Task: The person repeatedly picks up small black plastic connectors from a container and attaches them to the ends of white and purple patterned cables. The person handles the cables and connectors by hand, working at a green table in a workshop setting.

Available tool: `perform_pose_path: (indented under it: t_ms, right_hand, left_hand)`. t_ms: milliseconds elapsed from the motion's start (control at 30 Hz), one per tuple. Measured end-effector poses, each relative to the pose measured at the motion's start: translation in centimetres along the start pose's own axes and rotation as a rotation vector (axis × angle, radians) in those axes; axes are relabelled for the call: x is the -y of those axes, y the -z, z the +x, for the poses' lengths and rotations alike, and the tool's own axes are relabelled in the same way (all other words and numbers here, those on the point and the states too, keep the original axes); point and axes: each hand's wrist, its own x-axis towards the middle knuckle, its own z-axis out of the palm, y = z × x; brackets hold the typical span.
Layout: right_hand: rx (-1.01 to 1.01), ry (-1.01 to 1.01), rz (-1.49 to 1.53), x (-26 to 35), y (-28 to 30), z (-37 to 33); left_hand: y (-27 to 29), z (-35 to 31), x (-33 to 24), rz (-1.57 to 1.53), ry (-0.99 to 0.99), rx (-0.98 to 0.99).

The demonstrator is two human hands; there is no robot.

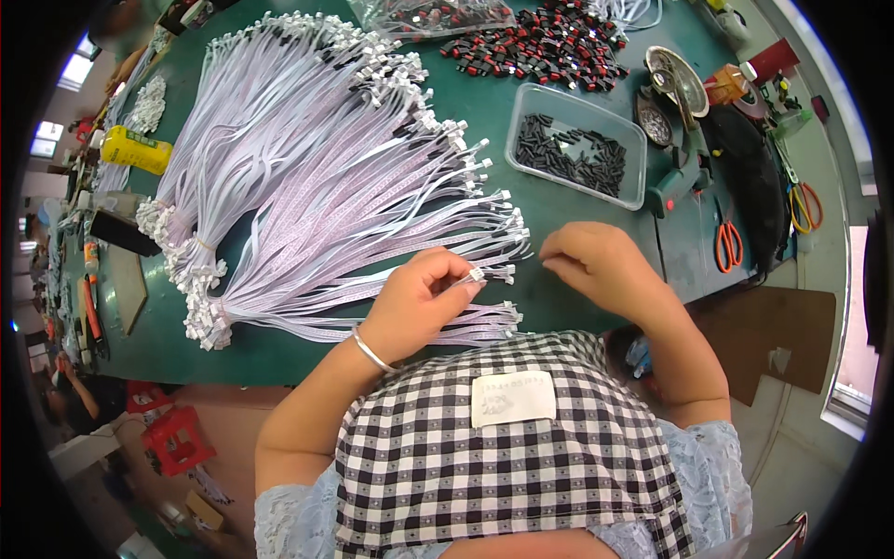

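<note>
My left hand [417,300] pinches one flat white cable close to its end, and the small white connector [476,276] sticks out past thumb and forefinger. Fanned out beyond that hand lie bundles of pale flat cables [317,210], their loose connector ends toward the right. Tied ends with clustered white connectors [207,317] lie at the left. To the right of the held connector, and apart from it, hovers my right hand [596,265]. Its fingers are bent together with the tips pointing left; whatever they may hold is too small or hidden to make out.
A clear plastic tub [576,186] holds small black sleeves. Behind it is a pile of red-and-black parts [549,47]. Orange-handled scissors [728,244], a metal bowl [684,79] and a green-handled tool [678,186] lie rightward. A yellow bottle [136,150] rests at left.
</note>
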Motion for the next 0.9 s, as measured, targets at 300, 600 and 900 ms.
perform_pose_path:
  t_ms: [300,600,900]
  right_hand:
    - [-0.108,0.163,0.011,-0.5,-3.9,-2.6]
    - [-0.032,0.355,-0.33,0.3,-3.2,-1.6]
    - [-0.046,0.253,-0.204,-0.1,-2.6,-1.6]
  left_hand:
    - [-0.1,-0.3,-0.5,-0.181,0.034,0.036]
    - [0.2,-0.2,0.0,-0.254,0.051,0.055]
    - [0.5,-0.3,-0.5,-0.347,0.092,0.034]
